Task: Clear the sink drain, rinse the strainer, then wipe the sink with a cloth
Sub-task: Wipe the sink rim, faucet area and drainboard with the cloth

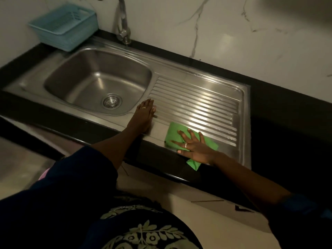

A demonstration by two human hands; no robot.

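Under my right hand (pixel 195 147) lies a bright green cloth (pixel 173 134), plain and unpatterned. The stainless steel sink (pixel 97 81) is silver-grey, and its ribbed draining board (pixel 195 105) shows parallel stripes of light and shadow. At ten o'clock sits a pale blue plastic basket (pixel 62 26) with a slatted grid pattern. The table (pixel 280 105) is glossy black. The wall (pixel 215 33) is white marble with grey veins. My sleeve (pixel 71 177) is dark navy; my black garment (pixel 143 234) bears a pale floral and leaf pattern.
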